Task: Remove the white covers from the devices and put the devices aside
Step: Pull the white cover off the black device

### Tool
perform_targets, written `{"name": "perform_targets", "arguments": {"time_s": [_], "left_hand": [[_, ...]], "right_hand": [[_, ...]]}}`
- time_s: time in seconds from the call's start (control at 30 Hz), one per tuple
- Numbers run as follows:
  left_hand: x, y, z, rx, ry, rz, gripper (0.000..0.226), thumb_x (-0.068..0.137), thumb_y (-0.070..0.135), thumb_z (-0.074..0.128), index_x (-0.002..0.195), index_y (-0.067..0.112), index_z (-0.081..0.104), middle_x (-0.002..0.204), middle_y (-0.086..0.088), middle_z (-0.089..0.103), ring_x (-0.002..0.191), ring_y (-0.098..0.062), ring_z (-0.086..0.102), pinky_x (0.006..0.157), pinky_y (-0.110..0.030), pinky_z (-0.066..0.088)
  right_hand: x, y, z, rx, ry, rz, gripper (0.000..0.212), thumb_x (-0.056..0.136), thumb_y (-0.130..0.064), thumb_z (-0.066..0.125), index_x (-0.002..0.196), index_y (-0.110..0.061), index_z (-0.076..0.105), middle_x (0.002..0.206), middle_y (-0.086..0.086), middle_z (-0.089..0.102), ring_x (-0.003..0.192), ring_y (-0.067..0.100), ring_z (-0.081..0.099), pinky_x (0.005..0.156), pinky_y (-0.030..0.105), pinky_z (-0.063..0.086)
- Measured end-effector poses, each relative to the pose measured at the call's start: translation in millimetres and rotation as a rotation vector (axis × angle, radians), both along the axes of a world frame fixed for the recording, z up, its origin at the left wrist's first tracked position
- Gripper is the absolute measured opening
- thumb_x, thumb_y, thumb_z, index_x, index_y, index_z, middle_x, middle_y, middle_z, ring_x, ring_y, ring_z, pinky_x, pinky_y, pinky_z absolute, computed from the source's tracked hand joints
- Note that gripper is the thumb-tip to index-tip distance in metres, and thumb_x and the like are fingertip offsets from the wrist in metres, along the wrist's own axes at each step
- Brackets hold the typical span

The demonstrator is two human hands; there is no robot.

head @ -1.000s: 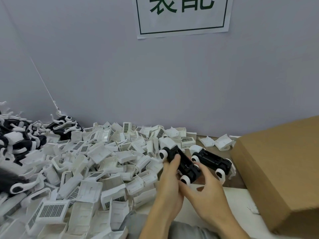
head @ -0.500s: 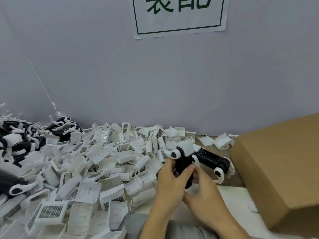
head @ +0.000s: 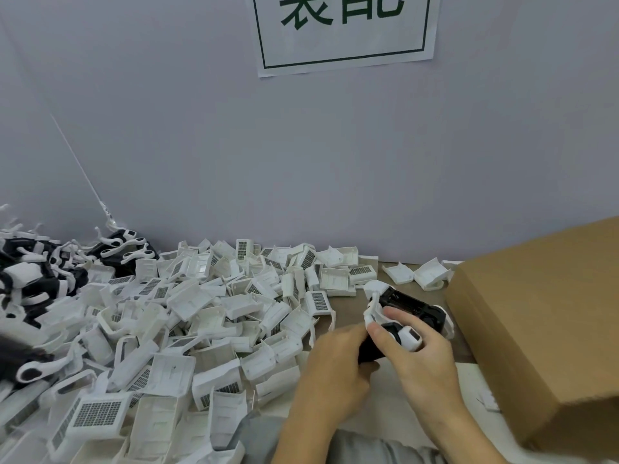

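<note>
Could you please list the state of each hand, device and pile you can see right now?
Left hand: grips the black end of the held device.
Right hand: fingers curled over the held device's white end.
Held device: off the table, between both hands.
Second device: lying on the table beside the cardboard box.
White covers: loose, heaped.
Device pile: heaped at far left.
</note>
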State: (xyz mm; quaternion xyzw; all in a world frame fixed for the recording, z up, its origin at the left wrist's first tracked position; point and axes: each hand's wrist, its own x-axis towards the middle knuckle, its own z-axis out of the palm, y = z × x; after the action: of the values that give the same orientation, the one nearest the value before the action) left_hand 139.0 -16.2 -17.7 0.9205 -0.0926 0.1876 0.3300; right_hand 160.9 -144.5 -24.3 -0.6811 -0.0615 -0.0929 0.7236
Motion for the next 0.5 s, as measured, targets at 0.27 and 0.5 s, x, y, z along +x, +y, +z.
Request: {"name": "perform_targets", "arguments": {"time_s": [0.27, 0.5], "left_hand": [[0.2, -4.4, -1.5, 0.028, -0.266, 0.082, 0.037, 0.082, 0.012, 0.074, 0.115, 0.027, 0.066, 0.104, 0.015, 0.071, 0.1, -0.008, 0.061, 0.102, -0.02, 0.031], [1.4, -3.6, 3.9, -0.144, -0.382, 0.219, 0.028, 0.098, 0.025, 0.049, 0.12, 0.023, 0.066, 0.1, 0.023, 0.063, 0.098, -0.005, 0.056, 0.09, -0.029, 0.035]], "right_hand": [[0.8, -0.2, 1.2, 0.158, 0.0, -0.039, 0.065, 0.06, -0.061, 0.074, 0.117, -0.031, 0.069, 0.111, -0.007, 0.073, 0.095, 0.0, 0.07, 0.066, 0.011, 0.054], [0.8, -0.6, -4.3, 0.43, -0.01, 0.238, 0.056, 0.084, -0.034, 0.062, 0.137, -0.019, 0.054, 0.12, 0.01, 0.072, 0.108, 0.031, 0.07, 0.087, 0.037, 0.06]]}}
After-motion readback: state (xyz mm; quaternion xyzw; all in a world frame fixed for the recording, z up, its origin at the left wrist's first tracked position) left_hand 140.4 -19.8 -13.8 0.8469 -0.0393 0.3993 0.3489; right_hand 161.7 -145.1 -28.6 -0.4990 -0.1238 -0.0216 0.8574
